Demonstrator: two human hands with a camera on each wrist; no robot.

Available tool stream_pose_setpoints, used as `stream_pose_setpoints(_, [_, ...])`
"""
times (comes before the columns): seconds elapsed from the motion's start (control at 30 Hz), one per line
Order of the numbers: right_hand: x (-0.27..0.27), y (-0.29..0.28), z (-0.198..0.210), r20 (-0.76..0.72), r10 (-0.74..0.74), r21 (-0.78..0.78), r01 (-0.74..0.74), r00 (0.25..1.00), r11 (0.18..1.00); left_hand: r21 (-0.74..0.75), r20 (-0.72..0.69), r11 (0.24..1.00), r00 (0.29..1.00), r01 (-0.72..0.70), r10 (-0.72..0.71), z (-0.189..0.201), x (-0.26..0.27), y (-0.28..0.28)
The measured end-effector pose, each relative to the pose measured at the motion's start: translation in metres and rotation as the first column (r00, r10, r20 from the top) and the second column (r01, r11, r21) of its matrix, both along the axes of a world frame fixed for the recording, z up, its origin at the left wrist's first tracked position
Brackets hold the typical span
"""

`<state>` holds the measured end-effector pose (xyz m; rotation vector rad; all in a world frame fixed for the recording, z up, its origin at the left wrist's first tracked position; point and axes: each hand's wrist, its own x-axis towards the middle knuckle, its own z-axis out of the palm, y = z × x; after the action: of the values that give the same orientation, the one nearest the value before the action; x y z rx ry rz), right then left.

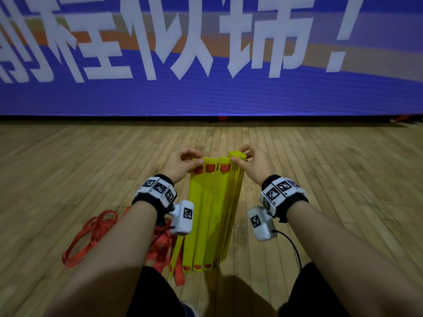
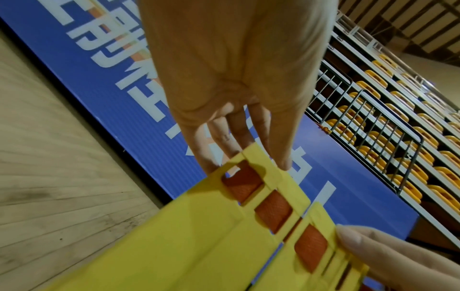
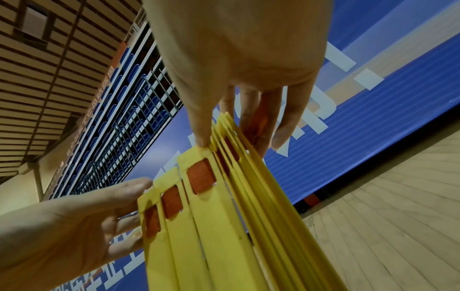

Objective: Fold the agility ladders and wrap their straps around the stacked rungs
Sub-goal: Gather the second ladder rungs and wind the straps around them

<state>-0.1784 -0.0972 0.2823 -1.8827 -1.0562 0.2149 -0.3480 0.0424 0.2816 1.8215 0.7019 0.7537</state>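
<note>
While pinched: yellow rungs (image 1: 212,211), both hands.

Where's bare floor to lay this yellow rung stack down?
Bare wooden floor lies right of the yellow plastic rungs, and ahead toward the blue banner. Left is crowded: loose red straps pile there.

Across the top of your head view, the blue banner (image 1: 206,94) carries big white Chinese characters, "程似锦!" readable; wristband (image 1: 158,187) squares are coded markers only.
</note>
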Motion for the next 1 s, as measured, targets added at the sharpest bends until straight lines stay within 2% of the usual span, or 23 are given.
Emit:
stream_pose_setpoints(0.1, [0.000,-0.001,0.000,-0.003,-0.017,-0.006,0.017,1.000,1.000,-0.074,0.019,0.997,1.000,0.002,-0.001,0.000,-0.006,0.002])
stream_pose_setpoints(0.2, [-0.001,0.000,-0.001,0.018,-0.035,-0.006,0.035,0.999,0.999,-0.083,0.028,0.996,1.000,0.010,-0.008,0.001,-0.009,0.002])
stream_pose_setpoints(0.33, [-0.003,0.000,-0.001,0.042,-0.018,0.001,0.017,0.999,1.000,-0.050,0.026,0.999,1.000,0.018,-0.017,0.001,-0.010,0.001])
stream_pose_setpoints(0.53, [-0.004,0.000,0.000,0.089,0.020,-0.014,-0.019,0.996,1.000,0.014,-0.076,0.989,0.987,0.145,-0.144,0.001,-0.004,-0.002])
stream_pose_setpoints(0.7, [-0.008,0.001,0.000,0.113,-0.025,-0.032,0.029,0.993,0.999,0.075,-0.075,0.995,0.995,0.068,-0.062,0.001,0.003,-0.008])
stream_pose_setpoints(0.8, [-0.011,0.003,0.000,0.150,-0.056,-0.045,0.064,0.987,0.997,0.061,-0.087,0.995,0.993,0.083,-0.077,-0.001,0.002,-0.006])
stream_pose_setpoints(1.0, [-0.015,0.002,-0.001,0.336,0.111,-0.100,-0.082,0.935,0.992,0.073,-0.079,0.993,0.993,0.096,-0.090,-0.003,0.001,-0.003])
